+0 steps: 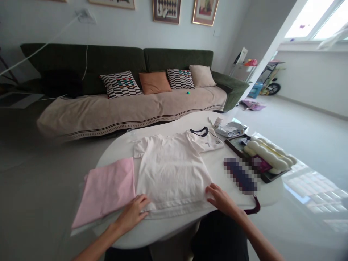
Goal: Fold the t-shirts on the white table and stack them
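A white T-shirt lies spread flat on the white oval table, its hem towards me. At the hem's left corner, my left hand has its fingers closed on the cloth edge. My right hand grips the right corner of the same hem, fingertips partly hidden by the fabric and each other. Left of the shirt lies a folded pink cloth, close beside my left hand. Behind the shirt's right shoulder is a folded white shirt with a dark collar, partly overlapped by the spread one.
On the table's right are a dark tray bearing a puffy cream case, a blurred dark item with a strap, and a crumpled silvery packet. A green sofa with several cushions stands behind the table.
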Tool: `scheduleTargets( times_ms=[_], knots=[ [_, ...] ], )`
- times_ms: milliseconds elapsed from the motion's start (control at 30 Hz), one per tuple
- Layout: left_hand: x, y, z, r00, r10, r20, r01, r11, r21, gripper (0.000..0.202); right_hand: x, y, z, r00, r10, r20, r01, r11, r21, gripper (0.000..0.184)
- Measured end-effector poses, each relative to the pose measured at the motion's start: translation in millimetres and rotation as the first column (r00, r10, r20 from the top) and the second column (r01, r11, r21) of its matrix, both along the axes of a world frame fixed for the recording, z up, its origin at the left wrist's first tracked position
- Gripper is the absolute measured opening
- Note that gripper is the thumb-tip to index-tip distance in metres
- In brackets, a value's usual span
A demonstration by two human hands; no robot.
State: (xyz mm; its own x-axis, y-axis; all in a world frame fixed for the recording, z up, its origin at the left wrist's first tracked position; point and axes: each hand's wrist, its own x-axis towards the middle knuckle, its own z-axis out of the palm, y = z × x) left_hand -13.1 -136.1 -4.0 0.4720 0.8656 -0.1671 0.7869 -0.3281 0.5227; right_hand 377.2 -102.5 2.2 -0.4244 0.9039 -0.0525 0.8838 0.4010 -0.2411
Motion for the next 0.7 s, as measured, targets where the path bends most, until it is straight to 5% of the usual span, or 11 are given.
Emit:
scheduleTargets(
  times_ms=[100,400,700],
  knots=[
    [-0.8,-10.2,-3.4,0.999,0.008,-0.045,-0.004,0.997,0.074,0.018,1.4,-21.0,-9.9,0.997,-0.060,0.041,0.060,0.998,0.015,0.013],
    [-2.4,4.1,7.3,0.986,-0.049,-0.159,0.074,0.984,0.160,0.026,-0.9,-19.8,-9.3,0.994,-0.072,0.088,0.062,0.993,0.105,0.021],
    [-7.9,-11.6,32.6,0.997,-0.022,-0.074,0.043,0.955,0.293,0.034,11.8,-32.7,13.4,0.991,-0.131,0.027,0.122,0.965,0.233,0.021]
  ],
)
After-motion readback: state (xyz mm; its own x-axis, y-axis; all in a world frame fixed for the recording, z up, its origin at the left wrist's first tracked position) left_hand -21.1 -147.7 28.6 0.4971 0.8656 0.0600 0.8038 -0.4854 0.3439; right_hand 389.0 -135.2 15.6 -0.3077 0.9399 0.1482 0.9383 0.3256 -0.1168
